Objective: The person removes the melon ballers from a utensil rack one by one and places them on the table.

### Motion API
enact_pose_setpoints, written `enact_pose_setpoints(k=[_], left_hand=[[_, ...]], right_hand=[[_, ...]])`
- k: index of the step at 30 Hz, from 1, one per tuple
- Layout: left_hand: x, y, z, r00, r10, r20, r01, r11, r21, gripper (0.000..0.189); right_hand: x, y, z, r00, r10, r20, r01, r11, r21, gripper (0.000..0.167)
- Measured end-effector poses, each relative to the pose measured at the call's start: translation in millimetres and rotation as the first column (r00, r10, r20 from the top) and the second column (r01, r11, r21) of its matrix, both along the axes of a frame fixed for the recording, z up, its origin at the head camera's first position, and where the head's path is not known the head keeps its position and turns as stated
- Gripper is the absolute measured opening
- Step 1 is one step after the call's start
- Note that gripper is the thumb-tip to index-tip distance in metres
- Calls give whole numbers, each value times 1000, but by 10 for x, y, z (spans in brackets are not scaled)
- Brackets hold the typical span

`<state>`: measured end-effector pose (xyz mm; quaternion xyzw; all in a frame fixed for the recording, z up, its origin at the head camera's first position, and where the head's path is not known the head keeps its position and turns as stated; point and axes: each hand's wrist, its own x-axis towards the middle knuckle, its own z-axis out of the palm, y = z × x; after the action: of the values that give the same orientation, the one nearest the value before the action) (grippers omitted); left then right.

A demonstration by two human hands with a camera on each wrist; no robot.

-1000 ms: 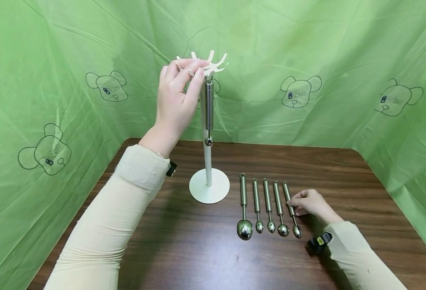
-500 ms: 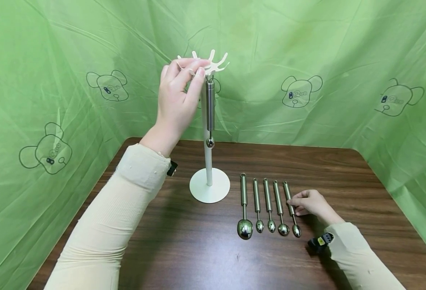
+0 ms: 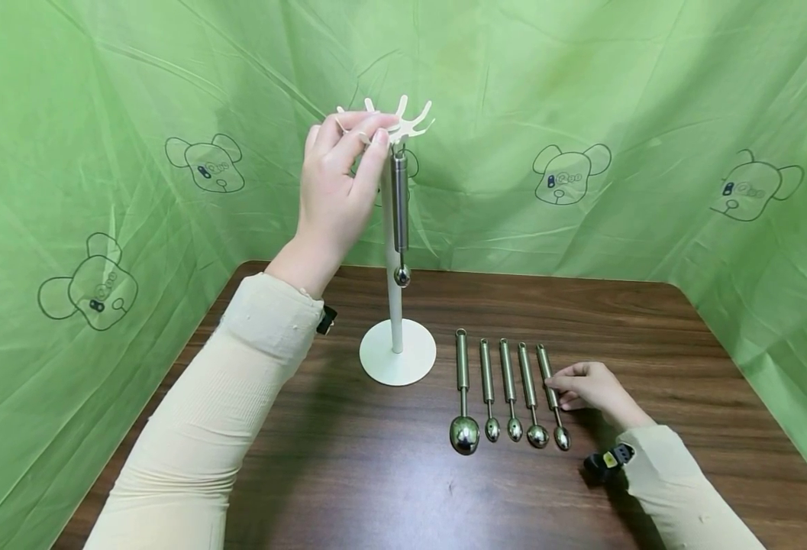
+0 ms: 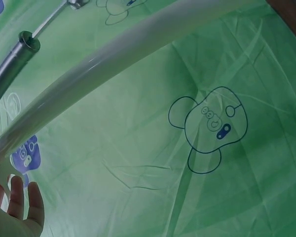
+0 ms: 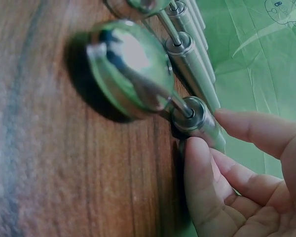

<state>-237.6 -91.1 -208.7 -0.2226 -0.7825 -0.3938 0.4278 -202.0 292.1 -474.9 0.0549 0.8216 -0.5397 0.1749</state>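
My left hand pinches the prong-armed top of a white hanging rack, some prongs hidden behind the fingers. From a prong close to the thumb hangs a steel melon baller, its small scoop downward; its handle also shows in the left wrist view. My right hand grips the handle of the rightmost melon baller on the table between thumb and fingers. Up close in the right wrist view, the thumb and fingers lie at both sides of that handle, behind its round scoop.
Several more steel melon ballers lie in a row to the left of my right hand, the largest one nearest the rack. The rack's round white base stands on the brown wooden table. Green curtains enclose the back and sides.
The hanging melon baller has swung slightly to the right and its scoop sits a little lower. Both hands stay almost still at the rack and the rightmost melon baller.
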Motion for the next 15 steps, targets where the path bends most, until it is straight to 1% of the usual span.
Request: enact_pose_setpoints(k=[3,6,9,13,15], left_hand=[[-3,0,-8,1000,-5,-16,5,1000,-1,29],[-2,0,-14,1000,-11,-29,11,1000,-1,29],[-2,0,-15,1000,-7,-23,7,1000,-4,30],[-9,0,-18,999,-4,-32,4,1000,-7,30],[-13,2,-22,998,-6,-56,5,1000,-9,29]], right_hand=[[8,6,9,1000,-14,-1,14,1000,-11,38],[22,16,25,999,-33,-22,33,999,-15,38],[35,27,65,996,-55,-65,53,998,-31,37],[53,21,164,985,-93,-142,83,994,-73,33],[66,-7,235,978,-110,-178,93,991,-98,33]])
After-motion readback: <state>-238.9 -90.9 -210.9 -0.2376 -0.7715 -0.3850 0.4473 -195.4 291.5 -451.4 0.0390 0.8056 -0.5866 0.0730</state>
